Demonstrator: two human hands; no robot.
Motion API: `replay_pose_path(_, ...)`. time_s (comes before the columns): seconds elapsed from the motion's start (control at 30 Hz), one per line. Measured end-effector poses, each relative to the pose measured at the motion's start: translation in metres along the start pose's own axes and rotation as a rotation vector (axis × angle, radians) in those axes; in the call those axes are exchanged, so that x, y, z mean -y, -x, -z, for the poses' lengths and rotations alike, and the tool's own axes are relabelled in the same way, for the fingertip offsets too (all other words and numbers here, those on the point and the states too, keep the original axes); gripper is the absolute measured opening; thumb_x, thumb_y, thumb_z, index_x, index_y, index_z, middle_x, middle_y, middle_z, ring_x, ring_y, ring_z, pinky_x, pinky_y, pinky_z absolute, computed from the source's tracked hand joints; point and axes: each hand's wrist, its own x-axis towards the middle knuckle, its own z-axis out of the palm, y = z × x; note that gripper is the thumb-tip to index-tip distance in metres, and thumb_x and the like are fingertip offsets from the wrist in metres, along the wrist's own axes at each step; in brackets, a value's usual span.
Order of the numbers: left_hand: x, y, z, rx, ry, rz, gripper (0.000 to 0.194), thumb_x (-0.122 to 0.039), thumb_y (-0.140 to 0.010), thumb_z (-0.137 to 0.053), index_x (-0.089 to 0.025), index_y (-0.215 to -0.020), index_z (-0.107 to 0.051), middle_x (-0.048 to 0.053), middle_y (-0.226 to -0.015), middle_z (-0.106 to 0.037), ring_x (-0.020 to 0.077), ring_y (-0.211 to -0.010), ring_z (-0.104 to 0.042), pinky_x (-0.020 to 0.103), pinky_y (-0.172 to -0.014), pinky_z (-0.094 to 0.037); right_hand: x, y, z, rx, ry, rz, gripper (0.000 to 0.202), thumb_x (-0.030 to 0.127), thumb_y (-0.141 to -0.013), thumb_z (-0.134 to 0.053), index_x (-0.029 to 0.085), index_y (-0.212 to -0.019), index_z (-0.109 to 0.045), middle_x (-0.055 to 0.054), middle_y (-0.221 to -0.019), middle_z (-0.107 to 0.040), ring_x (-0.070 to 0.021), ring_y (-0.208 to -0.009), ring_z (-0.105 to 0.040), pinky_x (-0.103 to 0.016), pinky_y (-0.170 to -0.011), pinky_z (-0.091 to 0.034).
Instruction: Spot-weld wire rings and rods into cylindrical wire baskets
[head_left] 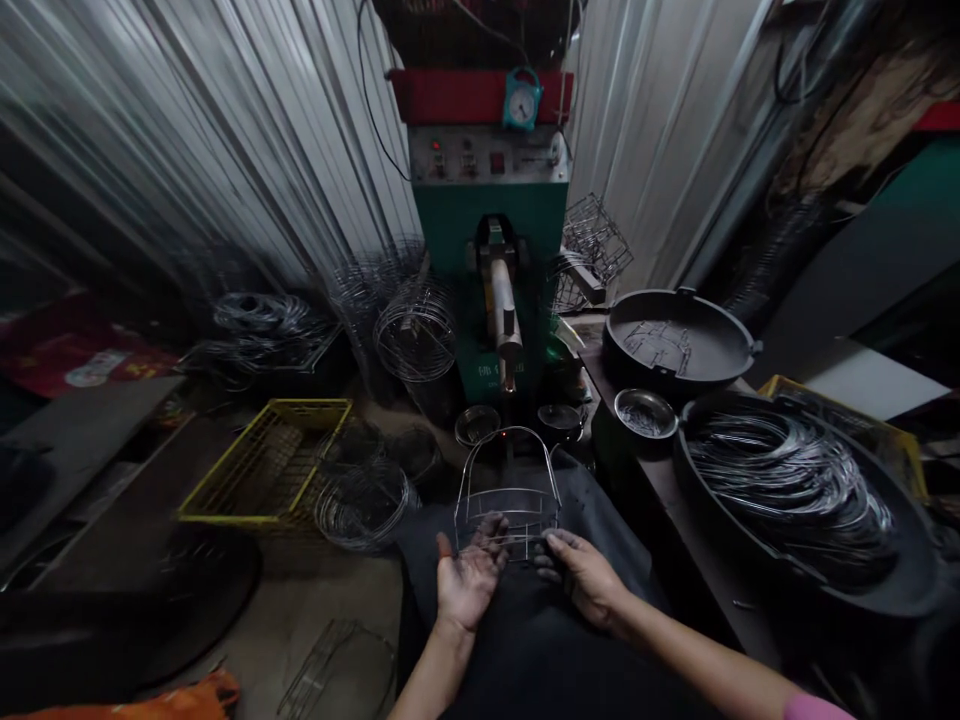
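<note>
A wire frame (504,491) with a rounded arch and several crossbars is in front of me, above the dark cloth on my lap. My left hand (474,575) is palm up at its lower left, thumb apart and blackened fingers stretched out against or just under the wires. At the lower right corner, my right hand (585,572) is closed, thumb and forefinger pinching the frame's edge. A thin wire runs between both hands; whether it is a separate piece, I cannot tell. Beyond the frame stands a green welding machine (457,230) with a downward-pointing electrode tip (509,375).
To the right are a pan of wire rings (787,490), a second black pan (675,335) with thin wire pieces and a small metal bowl (645,413). Round wire baskets (364,505) and a yellow crate (262,518) stand left. A bent wire piece (337,660) lies on the floor.
</note>
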Motion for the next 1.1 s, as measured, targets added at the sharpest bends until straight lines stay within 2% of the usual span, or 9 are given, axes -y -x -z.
replay_pose_path(0.17,0.011,0.014,-0.026,-0.016,-0.327,-0.036,0.049,-0.050,-0.072,-0.053,-0.019,-0.110,-0.058,0.012,-0.117,-0.056,0.0262,-0.114,-0.045,0.042,-0.097,-0.030,0.001,-0.009,-0.015,-0.034,-0.032,0.063,0.027,0.028,-0.057,-0.074,0.016,-0.075,-0.058,-0.001,-0.067,-0.062,-0.0122,-0.061,-0.059,-0.026,-0.062,-0.048)
replay_pose_path(0.3,0.024,0.007,-0.050,-0.093,-0.633,-0.156,0.037,-0.027,-0.066,-0.067,-0.021,-0.102,-0.062,0.008,-0.108,-0.061,0.0226,-0.109,-0.049,0.032,-0.096,-0.032,0.000,-0.011,-0.038,0.124,0.169,0.155,0.025,0.035,-0.063,-0.068,0.015,-0.077,-0.063,-0.003,-0.071,-0.064,-0.0157,-0.071,-0.060,-0.031,-0.072,-0.047)
replay_pose_path(0.43,0.031,0.002,-0.061,-0.128,-0.570,-0.168,0.039,-0.031,-0.068,-0.065,-0.021,-0.105,-0.059,0.007,-0.092,-0.065,0.0221,-0.091,-0.058,0.033,-0.083,-0.043,0.000,-0.001,-0.042,0.297,0.417,0.246,0.028,0.032,-0.070,-0.060,0.022,-0.096,-0.064,-0.002,-0.091,-0.065,-0.0167,-0.089,-0.058,-0.032,-0.085,-0.042)
replay_pose_path(0.57,0.023,0.002,-0.069,-0.214,-0.480,-0.188,0.048,-0.031,-0.061,-0.071,-0.027,-0.106,-0.055,0.002,-0.079,-0.064,0.0171,-0.071,-0.061,0.029,-0.067,-0.048,0.030,0.002,-0.016,0.406,0.742,0.372,0.036,0.027,-0.075,-0.054,0.028,-0.110,-0.057,0.000,-0.102,-0.063,-0.0173,-0.090,-0.059,-0.031,-0.080,-0.045)
replay_pose_path(0.63,0.016,0.000,-0.072,-0.292,-0.500,-0.249,0.053,-0.028,-0.058,-0.073,-0.030,-0.106,-0.053,-0.001,-0.076,-0.063,0.0131,-0.064,-0.059,0.024,-0.060,-0.048,0.065,-0.011,0.008,0.296,1.011,0.600,0.028,0.027,-0.077,-0.052,0.026,-0.103,-0.062,-0.001,-0.099,-0.065,-0.0182,-0.091,-0.059,-0.031,-0.082,-0.044)
replay_pose_path(0.73,0.009,-0.002,-0.071,-0.414,-0.541,-0.298,0.051,-0.027,-0.056,-0.074,-0.029,-0.103,-0.054,-0.003,-0.074,-0.061,0.0085,-0.059,-0.055,0.018,-0.054,-0.045,0.136,-0.054,0.054,-0.202,1.414,0.824,0.024,0.021,-0.081,-0.046,0.021,-0.100,-0.061,-0.006,-0.099,-0.064,-0.0183,-0.093,-0.058,-0.031,-0.083,-0.043)
replay_pose_path(0.83,0.007,-0.002,-0.066,-0.478,-0.543,-0.308,0.049,-0.031,-0.054,-0.075,-0.027,-0.099,-0.056,-0.004,-0.074,-0.060,0.0078,-0.059,-0.054,0.017,-0.052,-0.045,0.202,-0.105,0.101,-0.616,1.776,0.450,0.023,0.015,-0.080,-0.048,0.017,-0.098,-0.061,-0.012,-0.101,-0.063,-0.0214,-0.097,-0.057,-0.031,-0.081,-0.042)
replay_pose_path(0.93,0.009,-0.002,-0.060,-0.544,-0.571,-0.323,0.052,-0.032,-0.050,-0.076,-0.024,-0.098,-0.057,-0.004,-0.068,-0.058,0.0081,-0.053,-0.052,0.018,-0.048,-0.043,0.238,-0.144,0.135,-0.712,1.809,0.251,0.016,0.011,-0.077,-0.052,0.011,-0.088,-0.063,-0.017,-0.093,-0.064,-0.0243,-0.091,-0.059,-0.036,-0.078,-0.044)
replay_pose_path(1.1,0.009,-0.008,-0.053,-0.602,-0.644,-0.299,0.051,-0.034,-0.043,-0.078,-0.018,-0.089,-0.061,-0.004,-0.054,-0.052,0.0096,-0.046,-0.049,0.020,-0.041,-0.039,0.247,-0.177,0.162,-0.751,1.812,0.130,0.022,0.023,-0.083,-0.050,0.010,-0.100,-0.058,-0.010,-0.100,-0.061,-0.0192,-0.092,-0.057,-0.038,-0.080,-0.044)
